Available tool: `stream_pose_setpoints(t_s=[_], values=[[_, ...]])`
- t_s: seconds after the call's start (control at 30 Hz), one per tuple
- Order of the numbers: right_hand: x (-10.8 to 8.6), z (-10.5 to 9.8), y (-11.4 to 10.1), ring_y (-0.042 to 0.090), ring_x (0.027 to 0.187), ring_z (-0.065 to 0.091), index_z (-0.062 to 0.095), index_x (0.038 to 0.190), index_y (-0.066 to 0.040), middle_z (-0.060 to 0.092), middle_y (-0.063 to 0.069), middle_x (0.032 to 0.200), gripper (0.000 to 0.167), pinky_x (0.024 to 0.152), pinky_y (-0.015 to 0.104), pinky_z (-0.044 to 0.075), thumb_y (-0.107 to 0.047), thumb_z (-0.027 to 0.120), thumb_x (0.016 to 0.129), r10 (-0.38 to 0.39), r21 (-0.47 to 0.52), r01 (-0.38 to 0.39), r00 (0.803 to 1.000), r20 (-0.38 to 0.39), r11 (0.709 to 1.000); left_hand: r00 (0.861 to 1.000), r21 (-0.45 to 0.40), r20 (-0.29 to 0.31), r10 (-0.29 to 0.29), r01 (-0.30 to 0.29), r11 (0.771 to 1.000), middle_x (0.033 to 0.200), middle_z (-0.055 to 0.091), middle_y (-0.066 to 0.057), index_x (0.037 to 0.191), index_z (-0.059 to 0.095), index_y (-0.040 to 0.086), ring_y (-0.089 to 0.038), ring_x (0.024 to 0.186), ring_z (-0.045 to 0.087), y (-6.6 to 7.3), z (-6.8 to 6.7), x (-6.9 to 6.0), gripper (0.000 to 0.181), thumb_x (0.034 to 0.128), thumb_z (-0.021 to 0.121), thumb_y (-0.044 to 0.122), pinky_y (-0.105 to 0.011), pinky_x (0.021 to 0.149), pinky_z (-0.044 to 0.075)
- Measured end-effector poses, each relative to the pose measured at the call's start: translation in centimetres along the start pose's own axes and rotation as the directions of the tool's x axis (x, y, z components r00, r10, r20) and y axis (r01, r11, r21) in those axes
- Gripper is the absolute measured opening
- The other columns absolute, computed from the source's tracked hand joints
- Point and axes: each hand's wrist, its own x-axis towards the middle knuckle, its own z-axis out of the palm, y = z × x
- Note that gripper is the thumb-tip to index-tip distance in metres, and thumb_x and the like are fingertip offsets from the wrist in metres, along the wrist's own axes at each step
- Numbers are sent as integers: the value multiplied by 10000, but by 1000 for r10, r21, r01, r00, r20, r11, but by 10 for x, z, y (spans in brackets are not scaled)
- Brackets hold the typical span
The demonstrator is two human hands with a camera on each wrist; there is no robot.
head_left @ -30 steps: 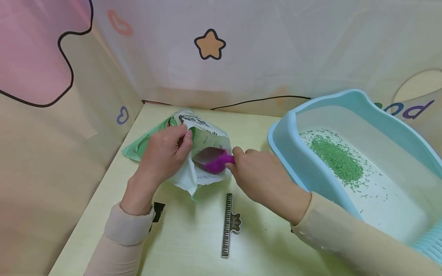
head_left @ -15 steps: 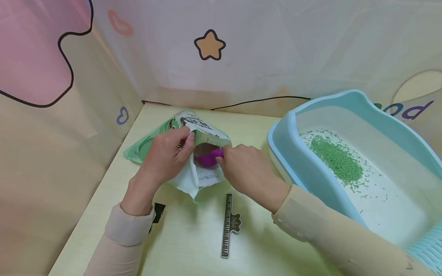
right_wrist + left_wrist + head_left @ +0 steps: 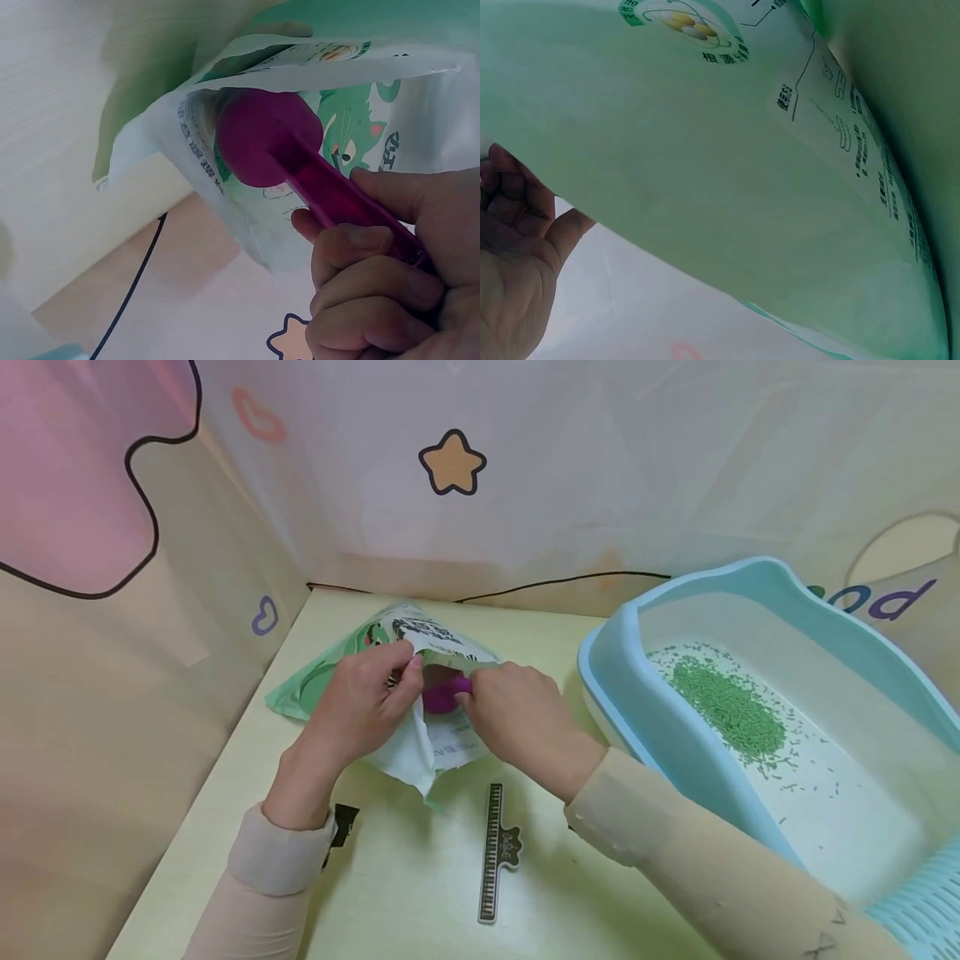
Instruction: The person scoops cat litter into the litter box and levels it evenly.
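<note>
A green and white printed plastic bag (image 3: 397, 752) rests on the table with its mouth toward the person. My left hand (image 3: 367, 697) pinches the bag's upper edge between thumb and curled fingers; in the left wrist view the bag's pale green side (image 3: 690, 187) fills most of the picture. My right hand (image 3: 517, 714) grips the handle of a purple scoop (image 3: 442, 695). The scoop's bowl (image 3: 262, 135) is inside the bag's mouth, its front part hidden by the plastic. Whatever the scoop holds cannot be seen.
To the right stands a light blue litter box (image 3: 675, 727) with a pile of green pellets (image 3: 727, 706) on its white floor. A dark, ruler-like clip (image 3: 491, 852) lies on the table (image 3: 420, 893) in front of the bag. Printed cloth walls (image 3: 555, 485) enclose the back and left.
My right hand has moved left and slightly up, pushing the scoop deeper into the bag. My left hand keeps its hold on the bag's edge.
</note>
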Motion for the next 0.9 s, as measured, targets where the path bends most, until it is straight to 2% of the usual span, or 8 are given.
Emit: stream_pose_setpoints(t_s=[0.23,0.4,0.6,0.77,0.9], values=[[12,11,-7,237,682,619,694,918,-119,691,66,800,288,578,442,536,-367,605,1034,33,-8,-33,999,11,999,1000,-34,-5,17,-17,999,641,295,19,705,402,110,-129,587,322,-3,0,-1,295,980,507,103,-257,544,237],[19,17,-14,253,659,620,702,902,-117,686,79,784,310,560,445,542,-363,580,1044,51,-6,-51,998,-23,999,999,-37,-31,41,-42,998,643,293,12,706,401,107,-135,592,322,-4,-1,0,297,983,508,111,-262,550,237],[26,25,-17,258,669,634,684,871,-116,698,72,796,305,572,452,557,-331,561,1051,61,6,-60,996,-64,998,998,-32,-35,49,-50,998,641,317,0,705,412,106,-143,601,347,-2,0,1,298,985,515,112,-264,552,251],[34,35,-19,260,690,630,699,941,-130,708,63,852,274,596,440,563,-331,552,1055,113,51,-112,993,-27,992,998,-26,-28,54,-55,998,642,322,-6,710,418,100,-150,603,355,-1,0,0,289,983,513,104,-266,556,257],[39,42,-23,252,702,622,708,980,-164,702,36,857,221,633,429,573,-305,553,1050,136,48,-136,991,0,990,997,-29,-28,77,-78,997,647,307,-1,704,409,99,-145,610,342,-2,1,0,292,980,505,97,-263,565,253]])
